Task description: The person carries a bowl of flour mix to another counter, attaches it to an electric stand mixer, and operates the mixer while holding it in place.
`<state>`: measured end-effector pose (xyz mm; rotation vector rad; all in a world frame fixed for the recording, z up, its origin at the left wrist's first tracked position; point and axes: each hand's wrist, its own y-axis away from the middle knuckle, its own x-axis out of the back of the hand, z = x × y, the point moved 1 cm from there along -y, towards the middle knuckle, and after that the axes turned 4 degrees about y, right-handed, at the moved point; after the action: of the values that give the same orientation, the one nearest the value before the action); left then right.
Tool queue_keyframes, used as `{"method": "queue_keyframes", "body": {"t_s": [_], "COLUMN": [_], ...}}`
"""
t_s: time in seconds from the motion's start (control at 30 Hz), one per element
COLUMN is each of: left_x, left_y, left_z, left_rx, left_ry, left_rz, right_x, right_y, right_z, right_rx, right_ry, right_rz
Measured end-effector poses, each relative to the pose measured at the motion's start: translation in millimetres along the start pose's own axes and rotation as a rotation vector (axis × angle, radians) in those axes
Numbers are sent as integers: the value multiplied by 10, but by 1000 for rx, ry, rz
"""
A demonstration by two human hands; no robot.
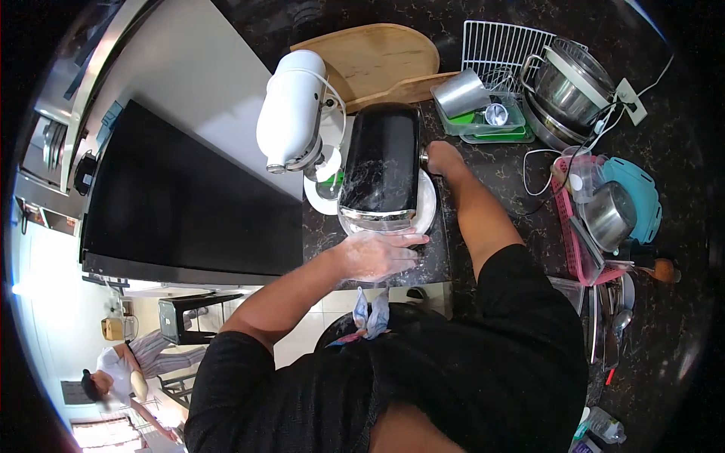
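A black stand mixer (381,155), dusted with flour on its top, stands in front of me. A metal bowl (377,226) shows under the near end of its head. My left hand (377,254), coated in flour, is at the bowl's near side with its fingers stretched out toward the right. My right hand (444,160) is closed at the right side of the mixer, around a small shiny knob (424,157); its fingertips are partly hidden. A round white dish rim (427,204) shows to the right of the bowl.
Left stands a white stand mixer (293,113). Behind are a wooden board (377,60) and a container (513,117) holding a metal cup. Steel pots (570,87), a pink basket (568,226) and utensils crowd the right. A person (113,377) is far left.
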<state>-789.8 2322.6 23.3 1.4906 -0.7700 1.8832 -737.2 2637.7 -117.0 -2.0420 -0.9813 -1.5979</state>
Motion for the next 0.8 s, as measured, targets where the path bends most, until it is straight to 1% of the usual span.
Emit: {"method": "queue_keyframes", "body": {"t_s": [0.27, 0.4, 0.7, 0.8], "left_x": [13, -4, -22, -5], "left_y": [-6, -11, 0, 2], "left_z": [13, 16, -5, -6], "left_rx": [2, 6, -9, -10], "left_ry": [-19, -34, 25, 25], "left_rz": [1, 12, 32, 27], "right_x": [-66, -75, -99, -134], "right_y": [-137, -156, -177, -225], "right_z": [76, 60, 87, 96], "right_rx": [75, 37, 29, 4], "right_ry": [50, 51, 20, 15], "right_rz": [-80, -91, -98, -131]}}
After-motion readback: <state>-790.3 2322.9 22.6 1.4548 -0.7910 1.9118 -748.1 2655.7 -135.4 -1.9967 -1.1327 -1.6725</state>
